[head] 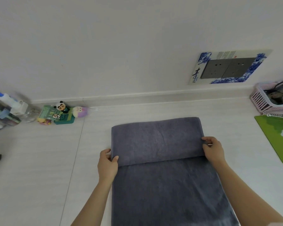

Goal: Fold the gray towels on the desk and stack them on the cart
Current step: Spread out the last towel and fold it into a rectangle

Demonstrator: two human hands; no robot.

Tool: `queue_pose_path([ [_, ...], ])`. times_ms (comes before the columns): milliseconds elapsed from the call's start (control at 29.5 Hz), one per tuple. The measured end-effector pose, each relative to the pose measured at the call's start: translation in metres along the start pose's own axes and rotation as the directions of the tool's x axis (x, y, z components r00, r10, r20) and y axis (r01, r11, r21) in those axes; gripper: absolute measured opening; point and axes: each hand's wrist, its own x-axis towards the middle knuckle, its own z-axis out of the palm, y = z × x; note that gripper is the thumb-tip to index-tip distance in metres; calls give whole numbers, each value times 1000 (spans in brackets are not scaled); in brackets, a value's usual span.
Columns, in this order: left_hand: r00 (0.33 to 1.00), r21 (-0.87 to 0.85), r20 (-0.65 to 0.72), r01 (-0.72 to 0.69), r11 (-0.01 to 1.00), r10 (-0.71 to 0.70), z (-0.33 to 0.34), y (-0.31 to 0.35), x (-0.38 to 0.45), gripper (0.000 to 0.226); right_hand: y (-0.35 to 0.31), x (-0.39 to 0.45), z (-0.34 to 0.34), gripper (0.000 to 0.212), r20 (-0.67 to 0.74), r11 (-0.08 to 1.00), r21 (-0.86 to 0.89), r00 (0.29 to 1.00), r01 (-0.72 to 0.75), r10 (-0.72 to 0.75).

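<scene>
the gray towel (pixel 162 160) looks soft, limp and light, so it probably drapes and creases wherever it is not supported; a good hold is likely at the two corners of a free edge, one per hand, to keep that edge straight. it is dark gray terry with a matte nap, lying flat on the pale desk (pixel 39 160), its far part folded back toward the person into a doubled band. the left hand (pixel 107 163) pinches the folded flap's left corner, thumb on top; the right hand (pixel 213 149) grips its right corner with curled fingers. toys (pixel 62 114) sit far left by the wall, a pink basket (pixel 261 100) and green mat (pixel 278 137) right.
</scene>
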Motion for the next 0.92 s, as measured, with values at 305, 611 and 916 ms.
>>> queue_pose_path([
  [305,998,215,8,-67,974,67,-3,-23,-33,43,12,-37,-14,61,38,946,-282,983,-162,180],
  [611,995,404,100,-52,913,12,-10,-49,-84,38,55,-114,-22,48,83,875,-457,972,-157,218],
  [916,940,165,320,67,984,-118,-32,-64,-99,31,60,-142,-54,30,375,944,-317,902,-90,212],
])
